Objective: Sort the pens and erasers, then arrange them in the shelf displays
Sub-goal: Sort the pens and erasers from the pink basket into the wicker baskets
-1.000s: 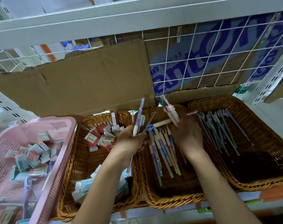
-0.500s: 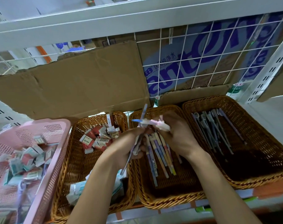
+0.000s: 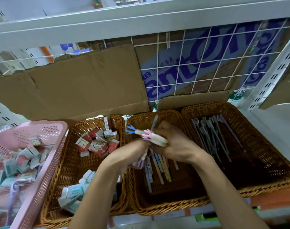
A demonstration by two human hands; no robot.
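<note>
the two hands have come together over the middle basket; a second ago they were apart, the left holding one pen upright. now the right hand has its fingers curled round a bunch of cream pens, which lies sideways with pink and blue frilly tops pointing to the left of the frame. the left hand, touching the right, grips a few lilac-topped pens whose tops hang down below its fingers. a lilac pen sticks up between the hands; i cannot tell which hand holds it. under them, loose pens lie side by side in the middle basket. the left basket holds red erasers at its far end and pale packs nearer. the right basket holds dark pens. a pink crate of small boxes sits at the far left, and cardboard leans behind the baskets.
</note>
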